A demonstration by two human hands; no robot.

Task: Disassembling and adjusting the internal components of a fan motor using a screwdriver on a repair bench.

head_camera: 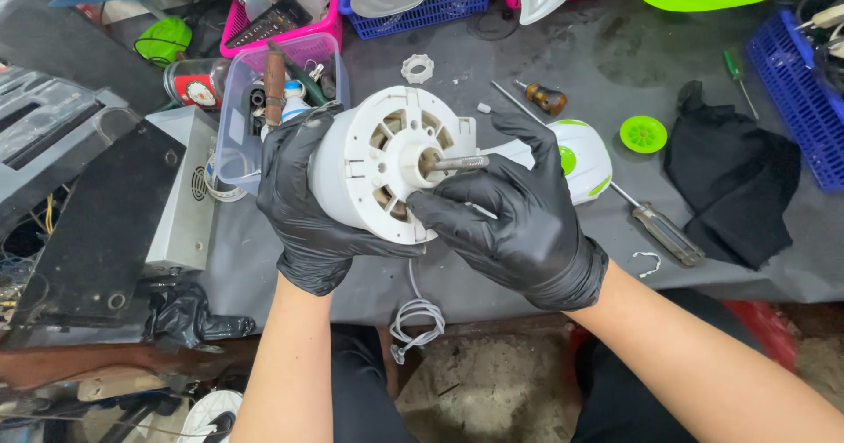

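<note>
My left hand point(303, 206) wraps the white fan motor housing point(378, 166), hiding its back; my right hand point(514, 219) pinches its metal shaft point(457, 162), held above the counter point(563, 56). Baskets are cut off above; bare counter lies beside the screwdriver point(655, 228).
</note>
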